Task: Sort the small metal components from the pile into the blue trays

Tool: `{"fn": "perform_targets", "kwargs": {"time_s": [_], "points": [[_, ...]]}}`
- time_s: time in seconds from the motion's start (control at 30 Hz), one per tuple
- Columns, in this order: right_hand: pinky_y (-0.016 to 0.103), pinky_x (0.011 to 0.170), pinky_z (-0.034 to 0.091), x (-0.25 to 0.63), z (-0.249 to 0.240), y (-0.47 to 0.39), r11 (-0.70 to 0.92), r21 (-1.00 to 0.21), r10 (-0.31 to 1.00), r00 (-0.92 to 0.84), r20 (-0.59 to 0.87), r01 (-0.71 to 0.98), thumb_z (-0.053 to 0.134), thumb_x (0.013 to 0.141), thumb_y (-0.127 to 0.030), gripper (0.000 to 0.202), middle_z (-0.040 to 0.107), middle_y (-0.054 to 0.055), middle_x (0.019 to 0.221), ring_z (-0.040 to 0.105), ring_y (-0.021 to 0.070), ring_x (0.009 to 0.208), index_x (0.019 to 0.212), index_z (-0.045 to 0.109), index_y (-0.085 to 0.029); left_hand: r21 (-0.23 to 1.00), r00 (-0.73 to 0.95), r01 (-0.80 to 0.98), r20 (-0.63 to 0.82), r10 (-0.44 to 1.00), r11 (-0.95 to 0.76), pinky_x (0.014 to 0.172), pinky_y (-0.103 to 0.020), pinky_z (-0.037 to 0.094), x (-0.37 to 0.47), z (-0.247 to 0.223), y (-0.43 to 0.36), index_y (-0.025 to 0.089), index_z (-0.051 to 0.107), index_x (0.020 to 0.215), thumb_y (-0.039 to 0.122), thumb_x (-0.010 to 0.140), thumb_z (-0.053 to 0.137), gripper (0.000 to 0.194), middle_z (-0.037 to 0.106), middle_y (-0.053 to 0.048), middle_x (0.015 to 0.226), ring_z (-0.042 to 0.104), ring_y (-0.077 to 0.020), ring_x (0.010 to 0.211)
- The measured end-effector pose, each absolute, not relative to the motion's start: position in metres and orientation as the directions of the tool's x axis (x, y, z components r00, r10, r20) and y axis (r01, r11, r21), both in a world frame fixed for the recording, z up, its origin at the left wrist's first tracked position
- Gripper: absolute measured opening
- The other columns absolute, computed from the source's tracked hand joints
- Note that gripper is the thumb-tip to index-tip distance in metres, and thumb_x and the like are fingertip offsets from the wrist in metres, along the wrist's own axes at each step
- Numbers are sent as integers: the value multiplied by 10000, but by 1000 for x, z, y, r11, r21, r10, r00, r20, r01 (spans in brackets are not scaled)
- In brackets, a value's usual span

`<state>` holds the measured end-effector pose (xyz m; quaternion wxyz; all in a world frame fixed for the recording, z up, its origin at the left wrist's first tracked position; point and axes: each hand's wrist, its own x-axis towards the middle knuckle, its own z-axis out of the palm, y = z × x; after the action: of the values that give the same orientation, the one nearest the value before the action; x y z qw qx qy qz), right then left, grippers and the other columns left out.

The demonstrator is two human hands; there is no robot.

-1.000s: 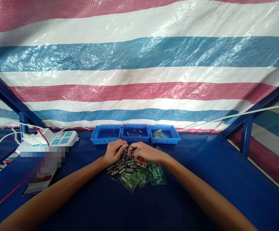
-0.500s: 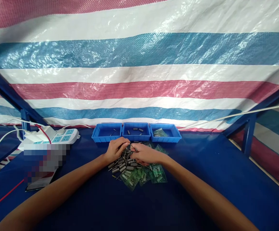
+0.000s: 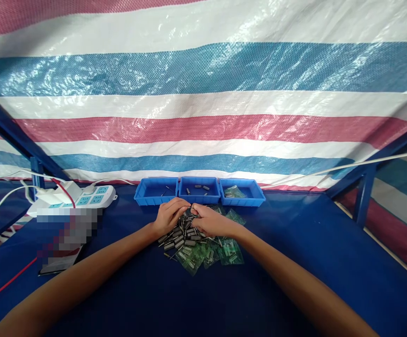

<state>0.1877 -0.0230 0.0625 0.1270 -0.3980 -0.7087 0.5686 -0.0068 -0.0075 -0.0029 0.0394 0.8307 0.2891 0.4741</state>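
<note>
My left hand and my right hand meet over a pile of small parts, fingers closed in a pinch. Between their fingertips shows a thin dark sliver, too small to name; the fingers hide the rest. Beneath them lies the pile of grey cylindrical pieces mixed with thin metal rods. Green-tinted clear bags with small pieces inside lie along its near and right sides. Just behind stand three blue bins: the left bin has a few thin rods, the middle bin several grey cylinders, the right bin a green bag.
A white power strip with plugs and cables lies at the left of the blue table. In front of it is a dark flat object, partly blurred out. Blue frame posts and a striped plastic sheet close off the back.
The fingers of my right hand have shifted slightly, drawing in closer to the left fingertips. The view has tilted a little; bins and pile stay as they were.
</note>
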Motion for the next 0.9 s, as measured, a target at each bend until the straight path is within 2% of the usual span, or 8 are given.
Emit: {"fn": "perform_targets", "kwargs": {"time_s": [0.2,0.37,0.5,0.67,0.8,0.9], "points": [[217,383,235,190,49,-12,26,-914,779,-581,-236,406,437,727,-176,180,278,-97,526,295,77,372,794,278,-225,479,244,474,734,633,-739,623,-225,458,-7,-2,-9,158,581,958,245,955,393,207,631,-57,847,597,-124,701],[207,402,201,189,42,-5,-1,-957,845,-511,-157,291,422,694,-143,206,247,-100,537,267,71,375,780,258,-234,607,245,395,654,716,-690,541,-218,424,-7,-4,-8,168,563,995,308,972,346,259,639,-52,876,497,-78,512],[210,442,171,188,44,-5,4,-963,855,-500,-136,269,437,687,-134,201,252,-90,562,235,64,415,762,275,-227,666,242,338,622,745,-665,469,-212,387,-7,-8,-8,177,547,1035,320,982,320,273,653,-41,826,425,-61,416],[223,483,164,189,43,-3,91,-954,879,-473,-57,284,438,711,-156,160,279,-74,587,241,80,467,762,302,-223,601,276,396,643,714,-694,467,-197,373,-6,-7,-7,165,583,990,308,981,340,282,612,1,674,438,-59,412],[229,502,173,189,36,0,207,-925,910,-409,63,318,440,716,-156,142,301,-65,595,259,95,501,739,314,-218,481,317,463,695,645,-745,555,-202,430,-5,-2,-6,164,606,1047,297,960,413,250,638,-22,733,557,-96,570],[237,516,186,188,30,1,297,-886,938,-281,201,357,434,728,-145,152,284,-65,580,257,102,515,707,300,-212,445,336,488,698,632,-751,560,-197,434,-5,-1,-6,175,617,1084,268,942,464,229,651,-25,752,569,-98,590]]}}
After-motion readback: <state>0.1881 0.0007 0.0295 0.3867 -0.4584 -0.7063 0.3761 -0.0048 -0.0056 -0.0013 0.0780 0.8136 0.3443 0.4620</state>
